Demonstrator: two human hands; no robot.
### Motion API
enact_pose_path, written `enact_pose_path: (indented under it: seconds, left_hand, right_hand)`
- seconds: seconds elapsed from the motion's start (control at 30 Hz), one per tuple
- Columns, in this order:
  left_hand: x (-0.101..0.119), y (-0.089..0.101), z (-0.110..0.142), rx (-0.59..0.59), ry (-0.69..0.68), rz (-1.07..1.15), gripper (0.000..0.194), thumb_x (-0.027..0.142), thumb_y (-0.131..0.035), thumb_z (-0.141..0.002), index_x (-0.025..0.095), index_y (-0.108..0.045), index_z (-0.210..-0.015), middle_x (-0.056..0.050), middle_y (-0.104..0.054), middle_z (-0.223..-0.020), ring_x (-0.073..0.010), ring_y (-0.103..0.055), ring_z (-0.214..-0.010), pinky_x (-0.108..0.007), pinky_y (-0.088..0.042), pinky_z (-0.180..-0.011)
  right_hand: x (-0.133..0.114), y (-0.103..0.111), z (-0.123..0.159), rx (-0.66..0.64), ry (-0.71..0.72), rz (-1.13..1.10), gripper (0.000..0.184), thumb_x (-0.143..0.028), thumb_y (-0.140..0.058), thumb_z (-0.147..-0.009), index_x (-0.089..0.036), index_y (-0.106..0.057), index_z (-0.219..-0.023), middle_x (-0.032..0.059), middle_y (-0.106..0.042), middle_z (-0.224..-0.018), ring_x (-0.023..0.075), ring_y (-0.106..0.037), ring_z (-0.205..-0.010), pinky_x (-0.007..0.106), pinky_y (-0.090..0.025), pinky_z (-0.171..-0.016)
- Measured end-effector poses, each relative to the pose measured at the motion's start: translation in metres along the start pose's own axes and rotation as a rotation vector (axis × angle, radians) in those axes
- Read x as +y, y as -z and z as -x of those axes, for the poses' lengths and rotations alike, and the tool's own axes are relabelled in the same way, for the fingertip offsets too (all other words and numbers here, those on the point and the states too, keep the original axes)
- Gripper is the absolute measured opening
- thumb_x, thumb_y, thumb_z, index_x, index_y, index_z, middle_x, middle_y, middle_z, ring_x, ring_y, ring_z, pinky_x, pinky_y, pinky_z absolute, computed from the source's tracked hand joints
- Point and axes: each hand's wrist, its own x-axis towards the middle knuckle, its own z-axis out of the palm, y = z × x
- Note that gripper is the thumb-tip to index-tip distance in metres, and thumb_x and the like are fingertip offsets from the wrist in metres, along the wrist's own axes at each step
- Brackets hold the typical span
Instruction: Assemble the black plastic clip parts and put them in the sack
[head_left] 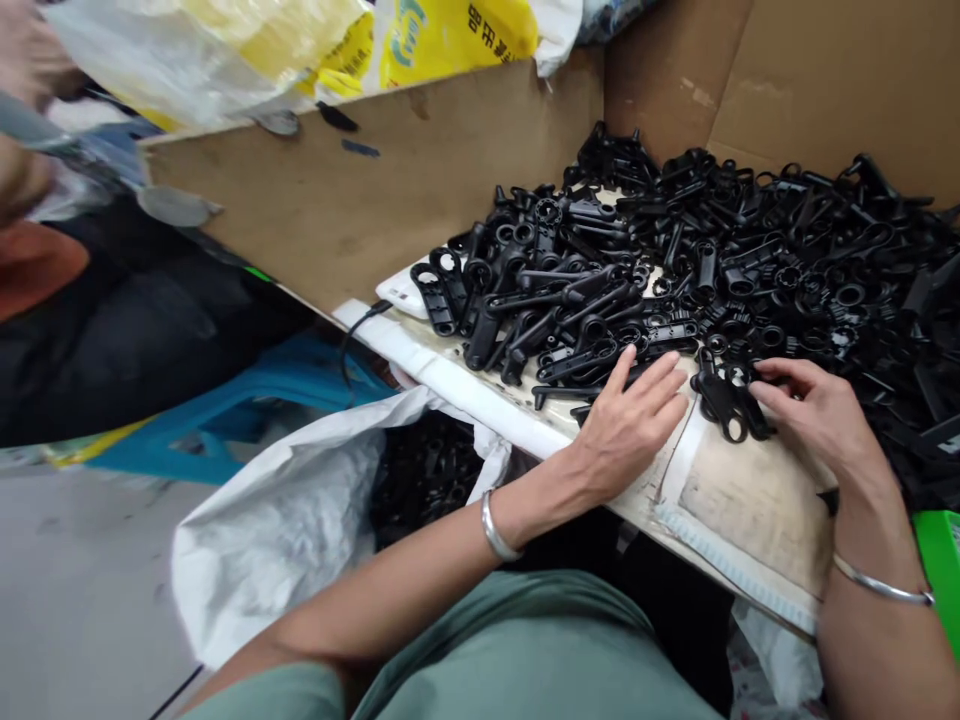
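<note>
My left hand [634, 430] lies flat with its fingers stretched over the near edge of a heap of black plastic parts [570, 285]. Nothing shows in its grasp. At the right, my right hand [821, 415] has thumb and forefinger curled at a black plastic part [757, 412], which they appear to pinch; its other fingers are partly hidden. Beside that lies another black part with a ring-shaped end [724, 408]. The heaped parts are long pieces with ring ends, mixed with toothed rings, on a pale worktop [765, 490].
Cardboard walls [435, 180] border the heap. Below the worktop's left edge hangs a white sack [277, 520] holding black parts. A blue plastic stool [225, 400] and a seated person [135, 310] are at left. A green bin [937, 560] stands at right.
</note>
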Motion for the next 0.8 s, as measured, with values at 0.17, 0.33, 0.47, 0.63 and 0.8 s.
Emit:
enact_pose_path:
  seconds: [0.17, 0.33, 0.47, 0.63, 0.8]
  left_hand:
    - [-0.005, 0.005, 0.011, -0.09, -0.072, -0.311, 0.025, 0.007, -0.042, -0.096, 0.01, -0.066, -0.1, -0.013, -0.069, -0.124, -0.0292, -0.056, -0.13, -0.066, -0.042, -0.11]
    - [-0.015, 0.01, 0.003, -0.165, -0.04, -0.336, 0.025, 0.005, -0.045, -0.094, 0.011, -0.069, -0.098, -0.009, -0.071, -0.119, -0.0265, -0.058, -0.128, -0.055, -0.041, -0.114]
    - [-0.022, 0.01, 0.001, -0.177, -0.018, -0.307, 0.025, 0.005, -0.046, -0.094, 0.013, -0.07, -0.096, -0.009, -0.07, -0.123, -0.0251, -0.057, -0.13, -0.052, -0.04, -0.116]
    - [-0.023, 0.009, 0.004, -0.146, -0.041, -0.313, 0.026, 0.005, -0.044, -0.095, 0.01, -0.069, -0.097, -0.01, -0.07, -0.123, -0.0254, -0.057, -0.129, -0.051, -0.039, -0.117]
    - [-0.024, 0.011, 0.008, -0.181, -0.033, -0.266, 0.023, 0.006, -0.048, -0.094, 0.011, -0.07, -0.097, -0.011, -0.068, -0.126, -0.0264, -0.054, -0.133, -0.054, -0.036, -0.118]
  right_hand:
    - [-0.005, -0.01, 0.005, -0.115, 0.25, 0.214, 0.05, -0.06, -0.062, -0.086, -0.026, -0.067, -0.122, 0.0086, -0.06, -0.121, 0.0268, -0.062, -0.098, 0.042, -0.051, -0.086]
    - [0.004, -0.004, 0.005, -0.169, 0.22, 0.258, 0.046, -0.06, -0.06, -0.087, -0.028, -0.067, -0.119, 0.0066, -0.061, -0.117, 0.0245, -0.063, -0.088, 0.041, -0.051, -0.081]
    - [0.01, 0.004, 0.004, -0.208, 0.204, 0.219, 0.047, -0.066, -0.062, -0.083, -0.027, -0.073, -0.105, 0.0058, -0.062, -0.098, 0.0227, -0.061, -0.08, 0.038, -0.051, -0.074]
    - [0.013, 0.012, 0.004, -0.255, 0.15, 0.169, 0.051, -0.073, -0.062, -0.077, -0.027, -0.074, -0.095, 0.0042, -0.063, -0.084, 0.0207, -0.059, -0.068, 0.035, -0.049, -0.062]
    - [0.021, 0.017, 0.006, -0.271, 0.095, 0.148, 0.048, -0.07, -0.063, -0.078, -0.025, -0.074, -0.092, 0.006, -0.069, -0.09, 0.0215, -0.061, -0.068, 0.036, -0.049, -0.062]
